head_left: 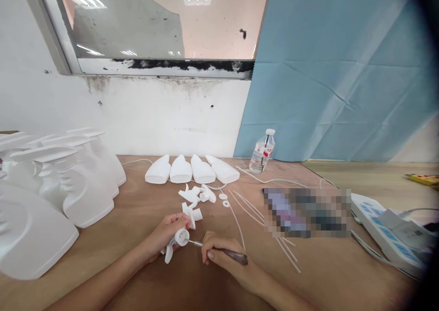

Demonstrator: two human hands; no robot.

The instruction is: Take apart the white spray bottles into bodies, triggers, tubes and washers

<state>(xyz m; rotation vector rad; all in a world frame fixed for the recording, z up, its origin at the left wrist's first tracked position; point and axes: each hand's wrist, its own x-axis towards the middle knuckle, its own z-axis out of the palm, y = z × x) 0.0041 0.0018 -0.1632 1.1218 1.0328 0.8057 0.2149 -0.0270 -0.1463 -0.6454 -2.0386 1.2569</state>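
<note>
My left hand (167, 234), a ring on one finger, grips a white spray trigger head (181, 237) with its round open collar facing right. My right hand (222, 251) is closed around the dark handle of a screwdriver (236, 256). Its thin metal shaft points left and reaches the collar; the exact tip shape cannot be made out. Just beyond my left hand lies another white trigger head (194, 214). Farther back are more trigger parts (190, 194) and two small white washers (225, 203). Several thin white tubes (250, 208) lie to the right.
Four white shrouds (180, 169) stand in a row near the wall. Many white bottles (85, 196) crowd the left side of the table. A water bottle (262, 152), a blurred-out patch (305, 212) and a power strip (384, 228) with cables are on the right.
</note>
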